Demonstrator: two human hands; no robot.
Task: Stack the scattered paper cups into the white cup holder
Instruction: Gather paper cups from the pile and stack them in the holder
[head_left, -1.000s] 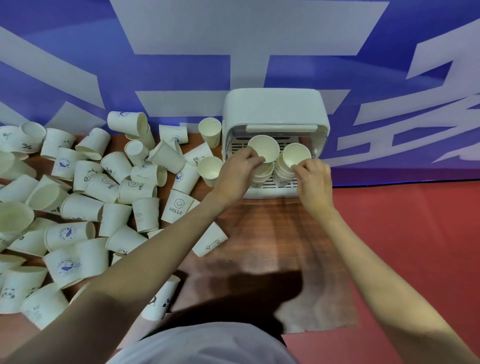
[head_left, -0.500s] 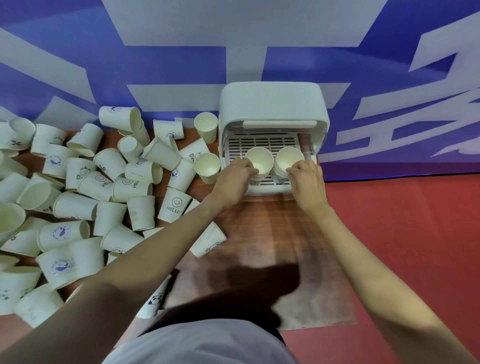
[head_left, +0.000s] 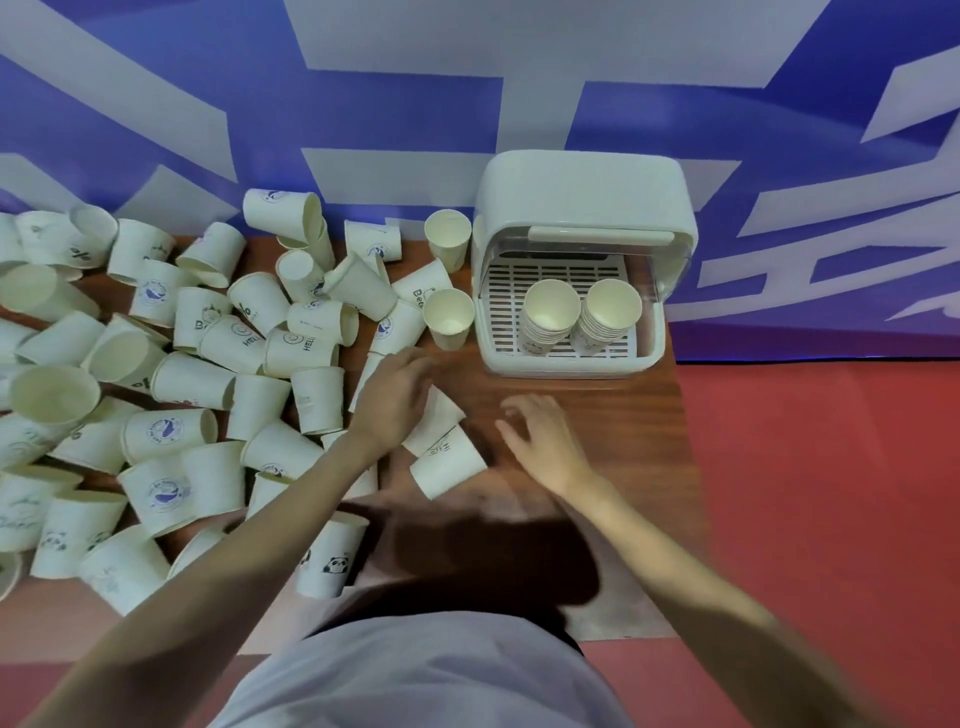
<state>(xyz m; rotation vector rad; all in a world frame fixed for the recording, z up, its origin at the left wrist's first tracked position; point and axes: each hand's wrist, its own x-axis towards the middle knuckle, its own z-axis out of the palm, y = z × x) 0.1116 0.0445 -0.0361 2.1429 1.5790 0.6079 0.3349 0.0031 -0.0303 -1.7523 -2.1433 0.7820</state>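
Observation:
The white cup holder (head_left: 571, 366) stands at the back of the wooden table with its lid up. On its slatted tray are two stacks of paper cups, the left stack (head_left: 550, 312) and the right stack (head_left: 610, 309). Many loose paper cups (head_left: 182, 364) lie scattered across the table's left half. My left hand (head_left: 395, 400) hovers open over a tipped cup (head_left: 436, 418), its fingers against the cup's side. Another cup (head_left: 449, 470) lies just below it. My right hand (head_left: 540, 436) is open with fingers spread, to the right of these two cups, holding nothing.
Two cups stand upright just left of the holder, one near (head_left: 448, 322) and one farther back (head_left: 447, 241). A panda-print cup (head_left: 327, 561) lies near the table's front edge. A blue and white wall (head_left: 519, 104) rises behind; red floor (head_left: 805, 493) lies to the right.
Both hands have let go of the stacks in the holder and drawn back toward me. The left hand now reaches over a tipped cup on the table; the right hand hovers beside it.

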